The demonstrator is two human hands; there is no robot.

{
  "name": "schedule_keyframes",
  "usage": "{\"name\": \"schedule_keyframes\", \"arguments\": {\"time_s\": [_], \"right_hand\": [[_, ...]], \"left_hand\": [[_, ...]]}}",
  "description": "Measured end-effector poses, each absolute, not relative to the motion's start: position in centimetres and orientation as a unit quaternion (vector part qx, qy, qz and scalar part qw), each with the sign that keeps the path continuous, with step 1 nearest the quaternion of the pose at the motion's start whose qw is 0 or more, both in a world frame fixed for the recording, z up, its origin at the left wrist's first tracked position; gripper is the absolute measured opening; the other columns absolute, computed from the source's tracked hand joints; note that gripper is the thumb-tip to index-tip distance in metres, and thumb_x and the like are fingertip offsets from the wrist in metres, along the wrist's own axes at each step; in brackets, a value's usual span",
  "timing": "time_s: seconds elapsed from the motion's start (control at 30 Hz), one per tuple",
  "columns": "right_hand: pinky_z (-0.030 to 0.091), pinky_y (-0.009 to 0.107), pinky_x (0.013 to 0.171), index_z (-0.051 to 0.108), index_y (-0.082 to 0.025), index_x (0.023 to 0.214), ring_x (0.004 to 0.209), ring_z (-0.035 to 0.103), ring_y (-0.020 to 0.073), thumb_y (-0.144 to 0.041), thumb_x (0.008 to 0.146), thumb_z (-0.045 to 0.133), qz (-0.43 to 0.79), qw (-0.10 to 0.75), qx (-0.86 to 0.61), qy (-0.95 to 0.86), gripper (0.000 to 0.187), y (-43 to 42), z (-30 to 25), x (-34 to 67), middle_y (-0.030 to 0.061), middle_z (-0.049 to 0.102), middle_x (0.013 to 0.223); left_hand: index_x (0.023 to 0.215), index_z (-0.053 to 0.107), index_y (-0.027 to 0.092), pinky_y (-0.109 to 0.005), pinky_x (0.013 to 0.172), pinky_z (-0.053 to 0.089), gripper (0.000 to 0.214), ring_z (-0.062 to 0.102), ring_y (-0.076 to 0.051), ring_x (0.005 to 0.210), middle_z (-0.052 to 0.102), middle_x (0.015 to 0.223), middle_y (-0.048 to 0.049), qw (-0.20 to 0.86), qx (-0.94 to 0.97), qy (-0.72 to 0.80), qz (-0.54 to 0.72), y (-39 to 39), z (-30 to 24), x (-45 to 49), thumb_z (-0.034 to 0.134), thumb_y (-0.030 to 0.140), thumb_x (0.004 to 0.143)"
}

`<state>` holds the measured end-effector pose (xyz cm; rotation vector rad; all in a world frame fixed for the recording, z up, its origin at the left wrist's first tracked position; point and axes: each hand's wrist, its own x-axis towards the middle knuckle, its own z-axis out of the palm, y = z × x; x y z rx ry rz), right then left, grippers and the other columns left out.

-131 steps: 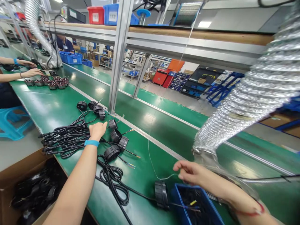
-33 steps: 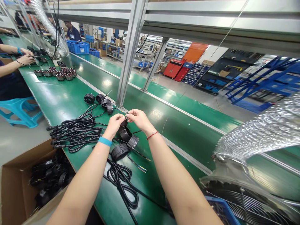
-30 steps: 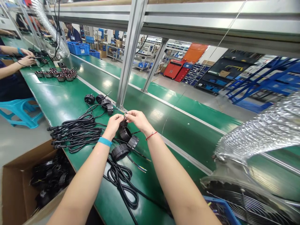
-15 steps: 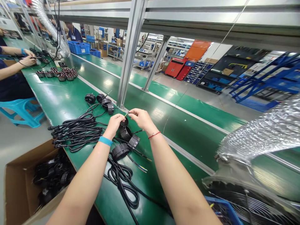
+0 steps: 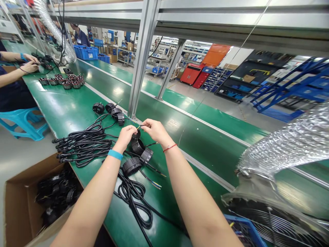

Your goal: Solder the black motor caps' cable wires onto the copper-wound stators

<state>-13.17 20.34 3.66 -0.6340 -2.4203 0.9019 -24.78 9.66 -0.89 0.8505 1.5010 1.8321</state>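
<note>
Two hands come together low over the green belt, the left hand wearing a blue wristband and the right hand a red thread bracelet. Both are closed to a narrow pinch around a thin wire, which lies almost level across the gap between them, its long axis running from hand to hand. (From where I stand, the fingers hide how many strands there are.) Its small yellow tip shows close to the right hand's fingertips, so that hand looks the nearer to the end, while the left hand sits just beside it. Directly under the pinch, and nearly touching the left hand, is a black round housing, with two more just below it. Both forearms angle inward from the lower corners of the view, elbows well apart and wrists bent toward the middle. Coiled black cables lie to the left of the hands, and an open cardboard box holding black parts stands past the belt's near edge.
</note>
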Motion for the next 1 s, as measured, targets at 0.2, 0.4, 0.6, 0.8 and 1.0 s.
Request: {"name": "schedule_keyframes", "arguments": {"time_s": [0.2, 0.4, 0.6, 0.8, 1.0], "right_hand": [[0.04, 0.024, 0.067, 0.065, -0.02, 0.075, 0.067, 0.058, 0.0119, -0.013, 0.079, 0.063, 0.33, 0.227, -0.219, -0.89, 0.007, 20.3, 4.0, -13.0, -0.004, 0.065, 0.068], [0.039, 0.025, 0.069, 0.068, -0.019, 0.075, 0.067, 0.056, 0.0115, -0.011, 0.078, 0.063, 0.347, 0.202, -0.213, -0.891, 0.01, 20.1, 5.1, -12.7, -0.0037, 0.065, 0.067], [0.043, 0.026, 0.065, 0.067, -0.019, 0.073, 0.063, 0.059, 0.0129, -0.013, 0.074, 0.061, 0.42, 0.154, -0.222, -0.867, 0.008, 20.8, 5.0, -12.0, -0.003, 0.064, 0.063], [0.049, 0.025, 0.064, 0.061, -0.018, 0.075, 0.063, 0.06, 0.0115, -0.026, 0.073, 0.063, 0.506, 0.143, -0.226, -0.82, 0.008, 21.1, 4.2, -12.1, -0.0019, 0.065, 0.068], [0.044, 0.024, 0.057, 0.058, -0.018, 0.063, 0.054, 0.056, 0.011, -0.024, 0.066, 0.07, 0.527, 0.104, -0.228, -0.812, 0.014, 20.8, 3.7, -12.4, -0.0041, 0.059, 0.056]], "left_hand": [[0.055, 0.058, 0.017, -0.027, 0.066, 0.038, 0.012, 0.049, -0.015, 0.066, 0.056, 0.06, 0.0003, 0.31, 0.328, 0.575, 0.683, 9.6, -0.8, -24.8, 0.056, 0.027, 0.062], [0.052, 0.058, 0.017, -0.026, 0.064, 0.036, 0.011, 0.047, -0.014, 0.063, 0.053, 0.057, 0.0015, 0.314, 0.347, 0.578, 0.668, 9.6, -1.0, -24.9, 0.055, 0.024, 0.06], [0.056, 0.059, 0.017, -0.027, 0.066, 0.036, 0.012, 0.047, -0.014, 0.065, 0.054, 0.059, 0.0016, 0.309, 0.352, 0.576, 0.669, 9.6, -1.1, -25.1, 0.059, 0.028, 0.061], [0.061, 0.061, 0.017, -0.026, 0.067, 0.037, 0.014, 0.048, -0.014, 0.067, 0.056, 0.064, 0.0013, 0.302, 0.354, 0.571, 0.676, 9.6, -1.2, -25.1, 0.063, 0.031, 0.062], [0.066, 0.064, 0.016, -0.026, 0.065, 0.037, 0.019, 0.048, -0.013, 0.065, 0.058, 0.065, 0.0013, 0.307, 0.375, 0.573, 0.661, 9.6, -1.6, -25.3, 0.067, 0.034, 0.065]]}}
